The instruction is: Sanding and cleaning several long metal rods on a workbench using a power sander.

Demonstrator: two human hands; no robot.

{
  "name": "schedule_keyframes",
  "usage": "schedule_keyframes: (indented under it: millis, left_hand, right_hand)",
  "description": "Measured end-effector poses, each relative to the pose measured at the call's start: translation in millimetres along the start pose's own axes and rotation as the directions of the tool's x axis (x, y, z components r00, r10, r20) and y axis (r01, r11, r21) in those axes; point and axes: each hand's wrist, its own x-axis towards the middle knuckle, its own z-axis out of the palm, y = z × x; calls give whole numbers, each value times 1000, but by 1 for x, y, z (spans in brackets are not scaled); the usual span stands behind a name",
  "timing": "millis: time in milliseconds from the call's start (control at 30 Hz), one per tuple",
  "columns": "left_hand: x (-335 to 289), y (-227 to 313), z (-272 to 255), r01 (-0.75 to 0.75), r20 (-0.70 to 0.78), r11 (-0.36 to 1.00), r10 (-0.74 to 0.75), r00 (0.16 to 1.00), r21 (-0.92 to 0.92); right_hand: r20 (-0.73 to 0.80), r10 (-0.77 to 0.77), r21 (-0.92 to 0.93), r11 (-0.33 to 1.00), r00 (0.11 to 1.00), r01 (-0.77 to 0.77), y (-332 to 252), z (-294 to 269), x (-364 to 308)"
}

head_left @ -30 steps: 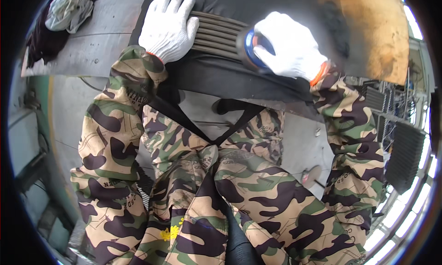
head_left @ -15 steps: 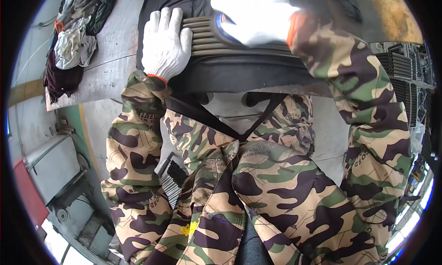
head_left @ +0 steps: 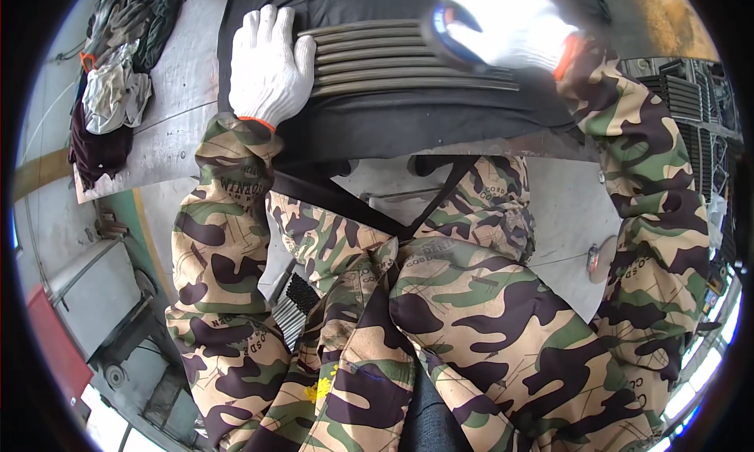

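Observation:
Several dull metal rods (head_left: 369,58) lie side by side, running left to right, on a black cloth (head_left: 408,126). My left hand (head_left: 271,67), in a white knit glove with an orange cuff, lies flat across their left ends with fingers stretched out. My right hand (head_left: 506,28), gloved the same way and smeared by motion, is over the right part of the rods. It grips a round blue-rimmed object (head_left: 449,36), whose exact kind is blurred and partly hidden by the glove. This object is on or just over the rods; I cannot tell which.
The cloth covers part of a metal-topped table (head_left: 169,138). Crumpled clothes or rags (head_left: 118,91) hang over its left end. Stacked dark bars (head_left: 675,110) stand beyond my right arm. Below left are a bundle of rods (head_left: 297,307) and a white cabinet-like box (head_left: 102,291).
My right hand has swept right along the rods with the round object, uncovering more of their middle. My left hand stays on the left ends; the whole view has shifted slightly.

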Motion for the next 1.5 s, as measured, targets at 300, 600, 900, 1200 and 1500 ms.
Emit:
schedule_keyframes:
  millis: [300,600,900,1200,1500]
  left_hand:
    - [-11,-4,1,-43,54,999,43,998,7]
    - [-14,2,-8,7,79,1000,-5,997,-25]
    - [-17,8,-9,-30,17,999,30,999,39]
    - [-26,15,-20,55,106,996,-48,993,-68]
    - [-25,18,-21,86,77,990,-78,994,-116]
  right_hand:
    - [-2,5,-20,1000,1000,-5,7,1,-22]
    - [68,15,-24,1000,998,-13,2,7,-34]
    - [44,-12,-9,1000,999,13,-4,13,-46]
    - [100,-11,-38,999,995,15,-2,11,-41]
    - [54,-24,-57,998,998,27,5,10,-38]
